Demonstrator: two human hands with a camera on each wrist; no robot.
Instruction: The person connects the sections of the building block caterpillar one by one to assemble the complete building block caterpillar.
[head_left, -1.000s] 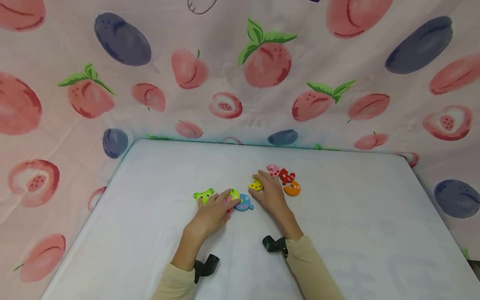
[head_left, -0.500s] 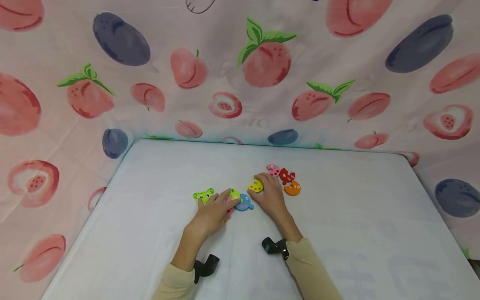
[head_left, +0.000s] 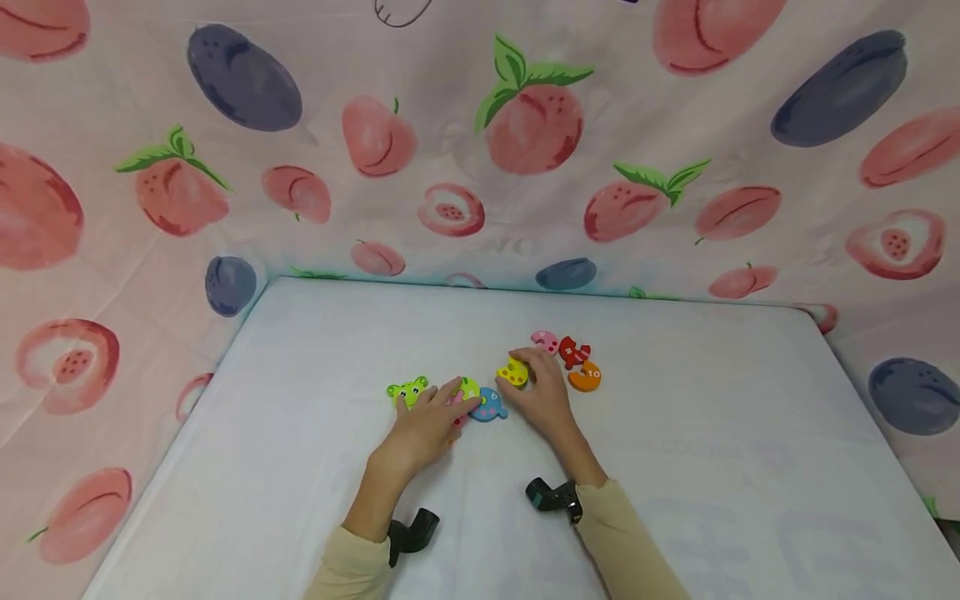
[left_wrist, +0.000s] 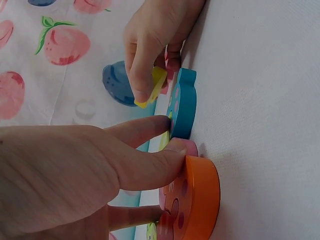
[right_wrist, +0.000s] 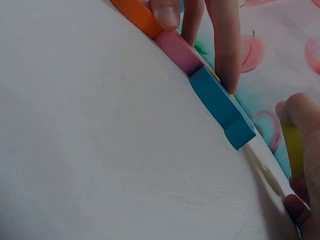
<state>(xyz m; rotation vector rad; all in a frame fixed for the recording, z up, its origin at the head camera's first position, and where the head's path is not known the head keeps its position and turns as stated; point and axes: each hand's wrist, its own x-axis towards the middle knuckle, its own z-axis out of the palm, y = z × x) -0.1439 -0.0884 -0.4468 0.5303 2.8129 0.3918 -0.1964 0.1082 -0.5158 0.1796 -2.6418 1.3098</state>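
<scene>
Several flat, coloured wooden animal pieces lie on a white table (head_left: 315, 350). My left hand (head_left: 438, 398) rests with straight, spread fingers on a cluster: a green frog piece (head_left: 407, 389), a lime piece (head_left: 470, 386), a pink piece (left_wrist: 187, 146) and a blue piece (head_left: 490, 407). In the left wrist view its thumb presses an orange piece (left_wrist: 197, 197) and a finger touches the blue piece (left_wrist: 182, 102). My right hand (head_left: 525, 371) pinches a yellow piece (head_left: 513, 372), which is tilted up off the table (left_wrist: 157, 85).
Behind the right hand lie a pink piece (head_left: 545, 339), a red piece (head_left: 573, 352) and an orange piece (head_left: 585, 377). A fruit-print cloth (head_left: 525, 167) walls the table at the back and on both sides. A black wrist mount (head_left: 411, 532) sits on each forearm.
The right hand's fingers have curled round the yellow piece and tipped it up a little. The left hand has stayed on its cluster.
</scene>
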